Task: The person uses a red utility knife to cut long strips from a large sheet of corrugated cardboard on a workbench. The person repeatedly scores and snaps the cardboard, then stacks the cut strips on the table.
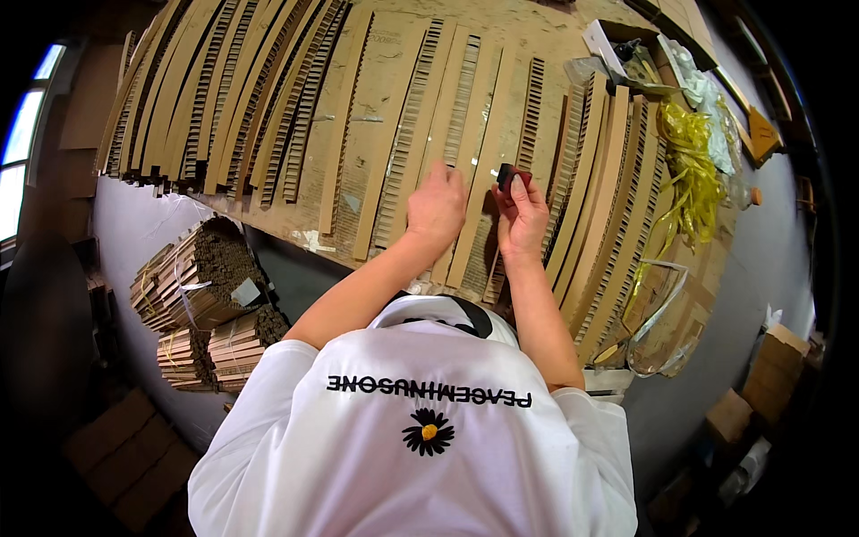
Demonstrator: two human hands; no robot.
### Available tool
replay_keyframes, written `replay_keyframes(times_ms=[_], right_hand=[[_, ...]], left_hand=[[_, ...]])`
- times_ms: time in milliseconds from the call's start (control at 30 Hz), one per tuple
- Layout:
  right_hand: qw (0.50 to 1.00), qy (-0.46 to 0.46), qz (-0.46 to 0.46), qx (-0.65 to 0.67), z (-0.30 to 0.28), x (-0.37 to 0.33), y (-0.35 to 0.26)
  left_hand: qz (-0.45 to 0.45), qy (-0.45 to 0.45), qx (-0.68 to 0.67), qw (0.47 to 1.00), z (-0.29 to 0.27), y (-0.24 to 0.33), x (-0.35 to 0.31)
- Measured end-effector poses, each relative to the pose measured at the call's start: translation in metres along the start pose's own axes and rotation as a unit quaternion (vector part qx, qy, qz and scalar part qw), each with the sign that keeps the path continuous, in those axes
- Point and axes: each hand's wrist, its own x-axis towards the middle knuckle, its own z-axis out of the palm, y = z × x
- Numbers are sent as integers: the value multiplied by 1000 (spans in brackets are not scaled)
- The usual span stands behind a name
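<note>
- Dark red and black, a small tape dispenser (513, 176) sits pinched in the right hand (522, 217), fingers closed round it, held just above the cardboard strips.
- Left hand (436, 208) lies knuckles-up on a notched cardboard strip (463, 161), fingers curled down onto it; whether it grips the strip or only presses it cannot be told.
- Both hands work close together over the middle of a worn cardboard-covered table (376, 116), the strip running away from the person between them.
- Right of the hands, more honeycomb strips (608, 188) lie fanned side by side; left of them, a larger fan of strips (224, 89) is stacked on edge.
- Yellow plastic strapping (689, 170) is heaped near the table's right end, with clear plastic wrap (658, 313) hanging below it.
- An open box (626, 49) stands at the far right corner.
- Below the table's left edge, tied bundles of cardboard strips (201, 277) rest on the floor.
- Nearest the camera is the person's white shirt (420, 447).
</note>
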Motion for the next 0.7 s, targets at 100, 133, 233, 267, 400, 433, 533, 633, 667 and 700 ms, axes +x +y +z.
replay_keyframes(times_ms=[100,133,233,267,400,433,533,633,667,700], right_hand=[[1000,-21,-3,-5,5,1,7],[1000,-23,-4,-5,7,1,9],[1000,-16,0,-12,6,2,10],[1000,-15,3,-15,4,2,9],[1000,-3,4,-19,-9,2,8],[1000,-7,6,-16,-9,2,7],[1000,-13,9,-10,-8,2,8],[1000,-10,-4,-28,-2,-3,10],[1000,-11,-5,-25,-2,-2,11],[1000,-13,-6,-23,-1,-2,11]], left_hand=[[-14,-17,42,999,-2,-11,-5],[2,-5,34,999,-2,-9,-6],[36,13,31,999,2,-8,-4],[46,17,33,998,4,-9,-3],[68,61,46,995,5,-8,-1],[72,51,41,995,4,-9,2],[37,9,48,998,7,-3,6],[20,-21,71,997,11,1,10],[20,-30,78,996,12,0,10],[56,-17,65,996,11,-2,10]])
